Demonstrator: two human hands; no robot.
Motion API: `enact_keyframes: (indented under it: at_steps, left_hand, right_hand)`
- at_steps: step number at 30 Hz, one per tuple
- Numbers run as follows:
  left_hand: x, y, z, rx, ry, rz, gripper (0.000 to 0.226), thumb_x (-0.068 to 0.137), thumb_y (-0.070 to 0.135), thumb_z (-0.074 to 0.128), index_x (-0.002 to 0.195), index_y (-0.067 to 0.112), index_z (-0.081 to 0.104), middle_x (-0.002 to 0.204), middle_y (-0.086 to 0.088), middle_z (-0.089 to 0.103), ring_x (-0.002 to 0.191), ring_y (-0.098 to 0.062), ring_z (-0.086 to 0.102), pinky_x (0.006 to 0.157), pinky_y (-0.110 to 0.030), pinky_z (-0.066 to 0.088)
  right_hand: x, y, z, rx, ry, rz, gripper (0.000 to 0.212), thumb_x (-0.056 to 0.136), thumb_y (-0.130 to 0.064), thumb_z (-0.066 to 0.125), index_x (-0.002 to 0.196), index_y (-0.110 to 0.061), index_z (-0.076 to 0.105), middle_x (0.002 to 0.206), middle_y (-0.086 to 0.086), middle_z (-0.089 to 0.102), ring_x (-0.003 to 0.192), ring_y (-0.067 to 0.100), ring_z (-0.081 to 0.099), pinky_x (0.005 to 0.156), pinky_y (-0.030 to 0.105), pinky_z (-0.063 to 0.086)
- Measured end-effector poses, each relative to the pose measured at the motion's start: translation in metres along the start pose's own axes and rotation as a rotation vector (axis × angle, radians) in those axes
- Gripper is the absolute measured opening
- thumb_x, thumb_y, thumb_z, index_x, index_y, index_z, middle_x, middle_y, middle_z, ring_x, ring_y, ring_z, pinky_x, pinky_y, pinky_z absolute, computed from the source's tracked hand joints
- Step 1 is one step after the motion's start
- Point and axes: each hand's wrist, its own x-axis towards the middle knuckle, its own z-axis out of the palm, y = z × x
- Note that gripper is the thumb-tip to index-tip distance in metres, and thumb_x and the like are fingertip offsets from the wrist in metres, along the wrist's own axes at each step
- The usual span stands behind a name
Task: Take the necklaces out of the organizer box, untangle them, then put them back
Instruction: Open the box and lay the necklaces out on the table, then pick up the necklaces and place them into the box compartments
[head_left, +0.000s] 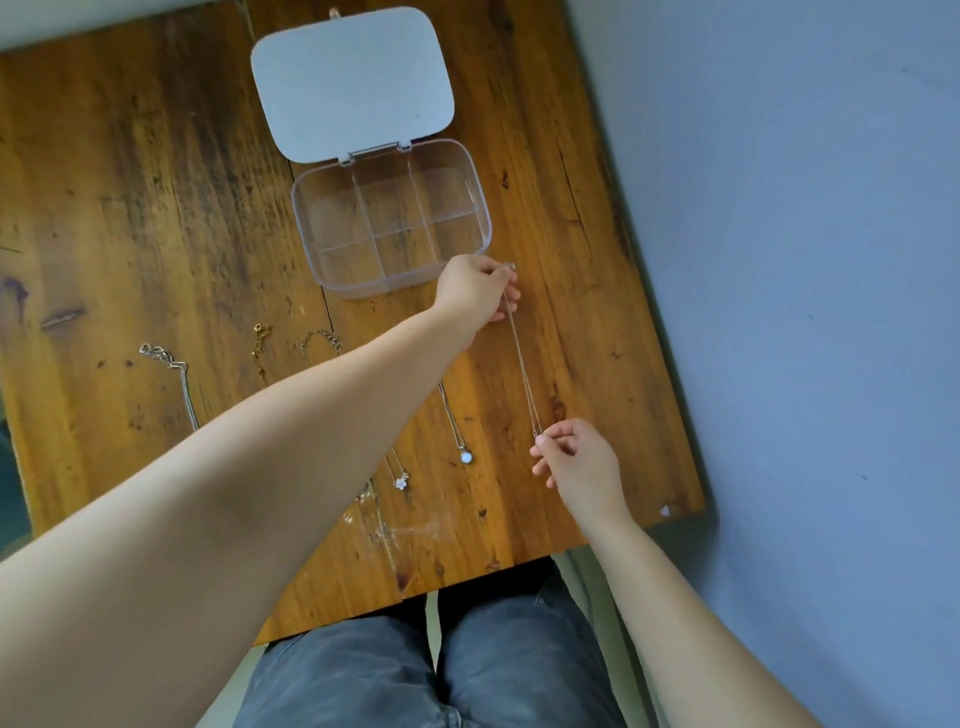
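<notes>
A thin silver necklace (522, 364) is stretched straight between my hands over the wooden table (130, 208). My left hand (475, 293) pinches its far end just right of the organizer box. My right hand (576, 460) pinches its near end. The clear organizer box (480, 208) lies open with its white lid (353, 83) flipped back; its compartments look empty. Several other necklaces lie laid out on the table: one with a round white pendant (466, 456), one with a flower pendant (401, 482), a gold chain (260, 343), a bronze chain (319, 338) and a silver chain (171, 364).
My left forearm (260, 441) crosses over the laid-out chains and hides parts of them. The table's right edge (649, 260) runs close to the held necklace, with grey floor beyond. My knees in grey trousers (467, 665) are under the near edge.
</notes>
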Motion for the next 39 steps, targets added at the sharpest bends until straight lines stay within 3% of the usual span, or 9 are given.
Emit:
enact_keyframes:
  at_steps: [4, 9, 13, 19, 22, 25, 29, 34, 39]
  left_hand:
    - [0.005, -0.01, -0.003, 0.079, 0.054, 0.015, 0.017, 0.095, 0.012, 0.048, 0.095, 0.006, 0.064, 0.078, -0.005, 0.062, 0.065, -0.015, 0.063, 0.068, -0.028, 0.056]
    - [-0.003, -0.017, -0.019, 0.263, 0.071, 0.124, 0.027, 0.094, 0.015, 0.048, 0.118, 0.008, 0.061, 0.099, -0.009, 0.067, 0.087, -0.023, 0.065, 0.085, -0.036, 0.055]
    - [-0.031, -0.04, -0.07, 0.217, 0.075, 0.18, 0.022, 0.094, 0.016, 0.048, 0.107, 0.012, 0.065, 0.074, -0.001, 0.066, 0.06, -0.009, 0.059, 0.057, -0.019, 0.051]
    - [-0.097, -0.14, -0.179, 0.247, 0.27, 0.069, 0.013, 0.092, 0.02, 0.051, 0.089, 0.017, 0.064, 0.074, 0.003, 0.062, 0.07, -0.016, 0.057, 0.062, -0.028, 0.044]
    - [-0.136, -0.194, -0.211, 0.317, 0.409, 0.019, 0.009, 0.091, 0.023, 0.052, 0.085, 0.022, 0.057, 0.076, 0.003, 0.062, 0.07, -0.015, 0.057, 0.056, -0.026, 0.039]
    - [-0.158, -0.232, -0.217, 0.392, 0.518, -0.013, 0.01, 0.089, 0.029, 0.058, 0.089, 0.021, 0.052, 0.083, 0.003, 0.06, 0.077, -0.017, 0.056, 0.062, -0.03, 0.046]
    - [-0.155, -0.253, -0.2, 0.581, 0.55, -0.007, 0.031, 0.086, 0.043, 0.058, 0.101, 0.017, 0.052, 0.094, -0.001, 0.059, 0.086, -0.022, 0.055, 0.074, -0.038, 0.049]
    - [-0.139, -0.252, -0.201, 0.751, 0.586, 0.071, 0.021, 0.087, 0.032, 0.058, 0.093, 0.012, 0.056, 0.086, -0.005, 0.061, 0.081, -0.027, 0.056, 0.068, -0.038, 0.041]
    - [-0.149, -0.249, -0.215, 0.579, 0.56, 0.257, 0.009, 0.087, 0.014, 0.06, 0.085, 0.006, 0.061, 0.081, -0.009, 0.063, 0.076, -0.029, 0.059, 0.066, -0.04, 0.044]
  right_hand:
    - [0.001, 0.001, 0.004, -0.192, 0.028, -0.059, 0.002, 0.092, -0.02, 0.058, 0.09, -0.02, 0.056, 0.08, -0.002, 0.067, 0.061, 0.005, 0.064, 0.053, 0.009, 0.043]
    - [0.0, -0.007, -0.006, -0.193, 0.04, -0.1, 0.01, 0.095, -0.021, 0.052, 0.104, -0.022, 0.053, 0.081, -0.005, 0.064, 0.06, 0.005, 0.062, 0.048, 0.009, 0.045]
    - [0.001, -0.027, -0.007, -0.193, 0.067, -0.156, 0.014, 0.098, -0.017, 0.046, 0.108, -0.021, 0.055, 0.081, -0.005, 0.065, 0.062, 0.006, 0.062, 0.048, 0.004, 0.043]
    - [-0.003, -0.09, 0.074, -0.29, -0.136, -0.36, 0.016, 0.098, -0.015, 0.042, 0.099, -0.024, 0.056, 0.076, -0.006, 0.063, 0.054, 0.009, 0.055, 0.042, 0.01, 0.04]
    - [-0.013, -0.117, 0.131, -0.388, -0.285, -0.468, 0.019, 0.097, -0.012, 0.041, 0.096, -0.021, 0.057, 0.074, -0.005, 0.063, 0.057, 0.017, 0.056, 0.053, 0.029, 0.046]
    - [-0.026, -0.136, 0.188, -0.523, -0.429, -0.565, 0.019, 0.097, -0.014, 0.04, 0.096, -0.022, 0.057, 0.082, -0.001, 0.064, 0.066, 0.018, 0.061, 0.059, 0.03, 0.047]
    - [-0.034, -0.146, 0.24, -0.763, -0.476, -0.774, 0.021, 0.094, -0.012, 0.043, 0.103, -0.014, 0.062, 0.105, 0.006, 0.065, 0.094, 0.023, 0.06, 0.077, 0.037, 0.05]
    - [-0.032, -0.138, 0.262, -0.959, -0.53, -1.003, 0.022, 0.092, -0.007, 0.046, 0.106, -0.008, 0.064, 0.106, 0.011, 0.06, 0.099, 0.03, 0.056, 0.071, 0.037, 0.046]
    - [-0.029, -0.129, 0.262, -0.987, -0.665, -1.164, 0.027, 0.087, -0.006, 0.053, 0.113, -0.01, 0.062, 0.121, 0.009, 0.056, 0.107, 0.029, 0.053, 0.078, 0.041, 0.049]
